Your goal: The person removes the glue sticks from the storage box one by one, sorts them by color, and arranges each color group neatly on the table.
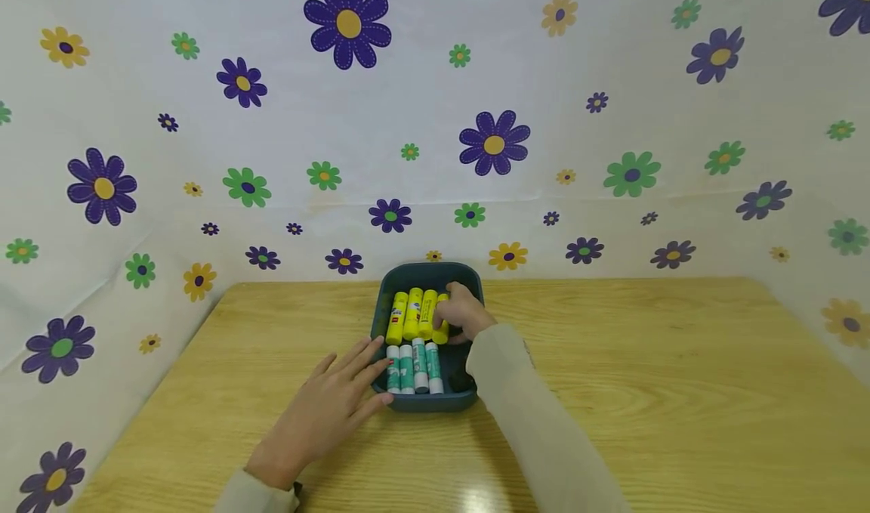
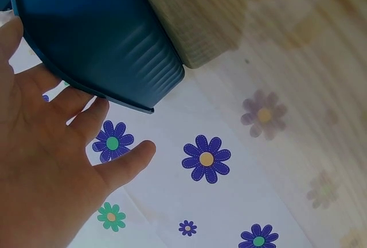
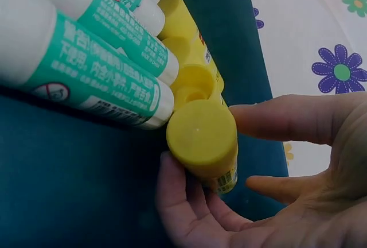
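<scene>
A dark blue bin (image 1: 435, 403) holds two rows of glue sticks. Along its far half lies a row of yellow glue sticks (image 1: 412, 314); nearer me are several white-and-green glue sticks (image 1: 406, 369). My right hand (image 1: 465, 310) reaches inside and grips the rightmost yellow glue stick (image 3: 202, 136), thumb on one side and fingers curled beneath the other. That stick lies beside the rest of the yellow row. Spread over the bin's near-left rim, my left hand (image 1: 333, 400) touches it with straight fingers (image 2: 87, 123), holding no glue stick.
The bin stands on a wooden table (image 1: 612, 377), close to its back edge. Behind the table hangs a white flower-printed cloth (image 1: 421, 82), which continues along both sides. Inside the bin, bare floor (image 3: 86, 185) shows right of the white-and-green sticks.
</scene>
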`<state>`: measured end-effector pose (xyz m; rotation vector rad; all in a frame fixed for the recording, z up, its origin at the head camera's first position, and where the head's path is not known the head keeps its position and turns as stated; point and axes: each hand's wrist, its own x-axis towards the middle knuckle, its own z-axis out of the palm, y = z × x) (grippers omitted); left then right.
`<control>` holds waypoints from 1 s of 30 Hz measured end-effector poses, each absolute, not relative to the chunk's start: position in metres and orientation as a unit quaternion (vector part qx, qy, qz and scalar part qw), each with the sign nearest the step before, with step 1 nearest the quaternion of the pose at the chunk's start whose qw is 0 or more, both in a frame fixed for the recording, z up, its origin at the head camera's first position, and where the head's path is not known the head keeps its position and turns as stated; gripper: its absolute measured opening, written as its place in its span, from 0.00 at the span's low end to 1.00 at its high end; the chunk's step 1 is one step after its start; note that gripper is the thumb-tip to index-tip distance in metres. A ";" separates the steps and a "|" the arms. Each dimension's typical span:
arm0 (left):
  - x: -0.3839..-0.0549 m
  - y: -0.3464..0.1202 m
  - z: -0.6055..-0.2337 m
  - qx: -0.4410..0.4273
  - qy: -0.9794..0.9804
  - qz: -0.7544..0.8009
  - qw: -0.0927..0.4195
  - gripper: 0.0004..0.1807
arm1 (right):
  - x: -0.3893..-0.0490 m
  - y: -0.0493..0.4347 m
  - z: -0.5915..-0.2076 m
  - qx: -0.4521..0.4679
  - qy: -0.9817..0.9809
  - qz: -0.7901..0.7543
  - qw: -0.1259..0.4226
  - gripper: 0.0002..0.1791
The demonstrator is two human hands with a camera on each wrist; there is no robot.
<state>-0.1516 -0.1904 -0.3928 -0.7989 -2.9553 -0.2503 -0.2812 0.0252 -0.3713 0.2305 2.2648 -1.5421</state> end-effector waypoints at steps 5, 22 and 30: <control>-0.152 -0.189 -0.392 -0.261 -0.961 -0.081 0.041 0.32 | -0.282 0.027 -0.369 0.078 0.802 -0.560 0.190 0.47; -0.151 -0.190 -0.392 -0.259 -0.961 -0.093 0.035 0.32 | -0.279 0.037 -0.347 0.037 0.755 -0.633 0.163 0.47; -0.151 -0.189 -0.392 -0.259 -0.961 -0.093 0.033 0.32 | -0.278 0.052 -0.333 0.005 0.736 -0.656 0.167 0.46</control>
